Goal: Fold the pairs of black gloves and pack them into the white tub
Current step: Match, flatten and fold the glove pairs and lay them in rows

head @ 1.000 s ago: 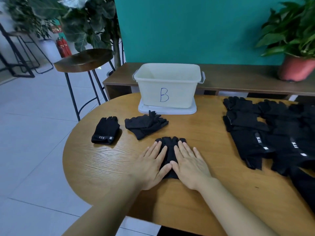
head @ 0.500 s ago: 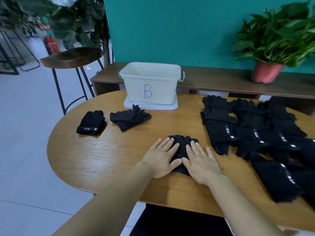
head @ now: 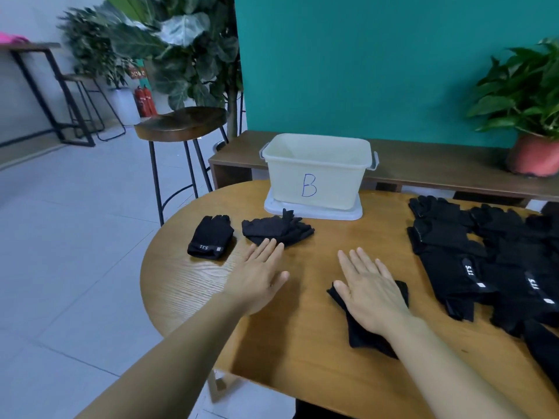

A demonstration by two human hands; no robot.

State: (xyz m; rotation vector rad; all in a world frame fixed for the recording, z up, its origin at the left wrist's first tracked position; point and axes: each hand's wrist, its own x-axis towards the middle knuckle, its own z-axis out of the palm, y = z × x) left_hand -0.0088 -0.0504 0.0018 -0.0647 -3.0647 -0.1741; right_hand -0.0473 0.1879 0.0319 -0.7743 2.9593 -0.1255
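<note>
Round wooden worktop [head: 302,343], white tub [head: 317,176] at its far edge: folded pairs not yet packed.
Our right hand [head: 370,293] presses flat, fingers straight, on a folded pair [head: 363,337]; our left hand [head: 260,276], likewise flat, has fingertips at a looser pair [head: 276,226]. Released, either fold may spring open, we judge.

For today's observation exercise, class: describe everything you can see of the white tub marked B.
The white tub is a rectangular, open-topped box of seemingly translucent plastic, with a rolled rim and a handle at each end. A blue handwritten B marks its near wall. It stands upright on a flat white base at the table's far edge. No contents show above its rim; its floor is hidden from this angle.
</note>
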